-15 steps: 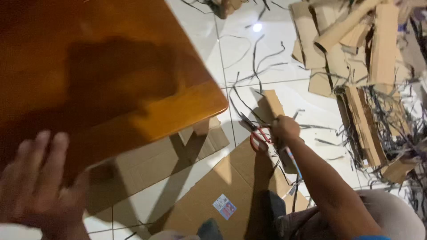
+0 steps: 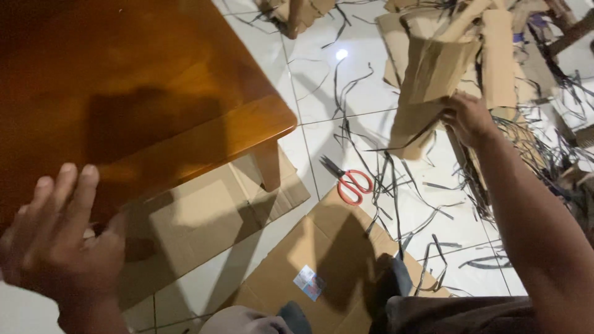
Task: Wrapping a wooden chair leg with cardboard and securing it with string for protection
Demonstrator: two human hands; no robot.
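Right hand [image 2: 468, 117] on cardboard piece [image 2: 427, 93] (lifted)

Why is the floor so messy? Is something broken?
Thin dark strips lie scattered over the white floor tiles, among cut cardboard pieces. Red-handled scissors lie open on the floor. Nothing looks broken.

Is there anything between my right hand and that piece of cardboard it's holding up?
No. The right hand already grips the cardboard piece at its edge, raised above the tiled floor; nothing visible sits between them.

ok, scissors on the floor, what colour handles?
Red-orange handles on the scissors, clearest in the head view.
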